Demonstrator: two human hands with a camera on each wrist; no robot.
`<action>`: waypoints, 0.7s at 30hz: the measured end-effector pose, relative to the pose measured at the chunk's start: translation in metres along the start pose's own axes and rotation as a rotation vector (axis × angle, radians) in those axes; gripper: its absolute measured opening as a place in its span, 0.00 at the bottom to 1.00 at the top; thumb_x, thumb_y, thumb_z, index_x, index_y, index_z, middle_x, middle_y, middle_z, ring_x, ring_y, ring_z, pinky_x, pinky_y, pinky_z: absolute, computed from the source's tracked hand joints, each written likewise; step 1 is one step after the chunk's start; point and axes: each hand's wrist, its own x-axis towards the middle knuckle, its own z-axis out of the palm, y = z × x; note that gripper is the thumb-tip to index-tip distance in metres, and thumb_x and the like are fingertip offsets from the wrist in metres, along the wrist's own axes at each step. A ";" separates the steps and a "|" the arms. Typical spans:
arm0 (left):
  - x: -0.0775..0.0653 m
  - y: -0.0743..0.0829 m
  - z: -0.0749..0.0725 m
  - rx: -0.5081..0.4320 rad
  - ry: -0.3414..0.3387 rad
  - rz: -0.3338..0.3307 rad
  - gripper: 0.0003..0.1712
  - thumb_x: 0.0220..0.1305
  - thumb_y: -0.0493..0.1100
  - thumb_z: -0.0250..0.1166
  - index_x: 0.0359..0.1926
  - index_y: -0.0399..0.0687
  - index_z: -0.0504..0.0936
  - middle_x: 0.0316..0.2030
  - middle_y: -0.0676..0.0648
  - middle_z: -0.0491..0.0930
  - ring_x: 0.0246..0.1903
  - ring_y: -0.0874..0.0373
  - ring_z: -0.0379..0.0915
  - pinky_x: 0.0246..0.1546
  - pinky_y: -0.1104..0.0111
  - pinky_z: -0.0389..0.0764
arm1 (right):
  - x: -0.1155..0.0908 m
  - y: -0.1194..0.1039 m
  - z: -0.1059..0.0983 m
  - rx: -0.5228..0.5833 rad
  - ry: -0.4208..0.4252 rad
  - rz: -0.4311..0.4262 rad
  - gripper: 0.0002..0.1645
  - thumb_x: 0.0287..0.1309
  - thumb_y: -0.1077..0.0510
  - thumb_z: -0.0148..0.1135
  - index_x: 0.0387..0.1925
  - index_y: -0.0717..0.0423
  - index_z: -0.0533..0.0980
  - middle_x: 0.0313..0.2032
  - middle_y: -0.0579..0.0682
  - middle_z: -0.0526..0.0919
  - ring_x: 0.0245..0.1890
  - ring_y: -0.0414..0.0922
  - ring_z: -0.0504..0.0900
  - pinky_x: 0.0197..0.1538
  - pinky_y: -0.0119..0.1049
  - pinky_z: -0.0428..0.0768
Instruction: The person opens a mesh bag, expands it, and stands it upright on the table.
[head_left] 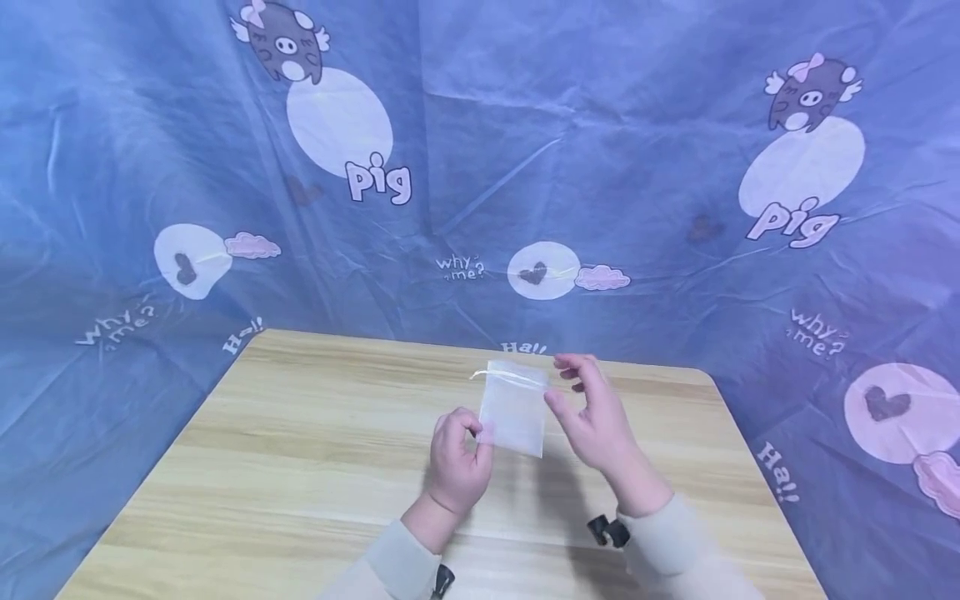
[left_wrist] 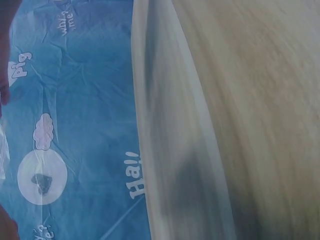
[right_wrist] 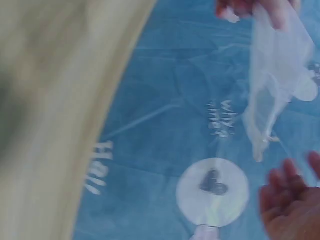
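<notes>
A small white translucent drawstring pouch is held up over the table, its corded top toward the back. My left hand pinches its lower left edge between thumb and fingers. Just off the pouch's right side is my right hand, thumb and fingers spread and holding nothing. In the right wrist view the sheer pouch hangs from the left hand's fingers, and the right hand is below it, apart from it. Only slivers of hand and pouch show at the left wrist view's left edge.
The wood-grain table lies under both hands. Blue cloth printed with pigs, hearts and words hangs behind it and along its sides. Black wrist devices show at the pale sleeves.
</notes>
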 end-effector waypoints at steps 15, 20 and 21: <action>-0.009 0.010 -0.001 -0.293 -0.169 -0.341 0.13 0.70 0.30 0.63 0.49 0.31 0.68 0.34 0.45 0.79 0.34 0.56 0.79 0.40 0.66 0.85 | 0.027 0.002 -0.008 0.246 -0.397 0.279 0.08 0.73 0.66 0.60 0.36 0.65 0.80 0.32 0.52 0.85 0.31 0.40 0.79 0.38 0.34 0.79; -0.010 0.017 0.000 -0.668 -0.296 -0.896 0.15 0.74 0.31 0.62 0.54 0.22 0.75 0.43 0.39 0.86 0.39 0.63 0.81 0.44 0.71 0.83 | 0.026 0.001 -0.009 0.264 -0.336 0.301 0.08 0.74 0.67 0.60 0.37 0.67 0.80 0.33 0.56 0.86 0.33 0.41 0.81 0.40 0.33 0.80; -0.009 0.018 0.000 -0.694 -0.312 -0.938 0.14 0.74 0.32 0.62 0.53 0.21 0.78 0.44 0.37 0.86 0.39 0.63 0.82 0.45 0.70 0.83 | 0.026 0.001 -0.009 0.264 -0.324 0.299 0.08 0.74 0.67 0.60 0.37 0.67 0.80 0.33 0.56 0.85 0.33 0.41 0.81 0.40 0.33 0.80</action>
